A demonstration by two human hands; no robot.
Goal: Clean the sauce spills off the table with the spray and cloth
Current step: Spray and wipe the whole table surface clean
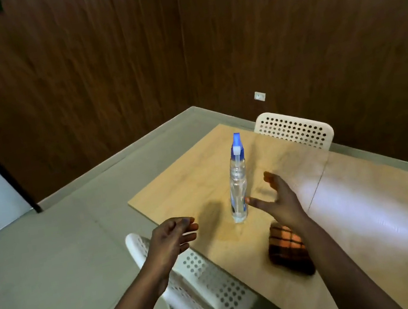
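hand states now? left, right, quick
Left hand: open, fingers relaxed, holding nothing.
Right hand: open, fingers spread beside the clear plastic spray bottle with blue nozzle, not gripping it.

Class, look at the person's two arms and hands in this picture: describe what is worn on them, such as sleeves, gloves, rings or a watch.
Nothing is worn on either. The left hand and right hand are bare, with no gloves, and no rings show on the fingers. Both forearms are bare down to the picture's lower edge: no sleeve, watch or bracelet shows. The picture is somewhat blurred, so a very thin band could be missed.
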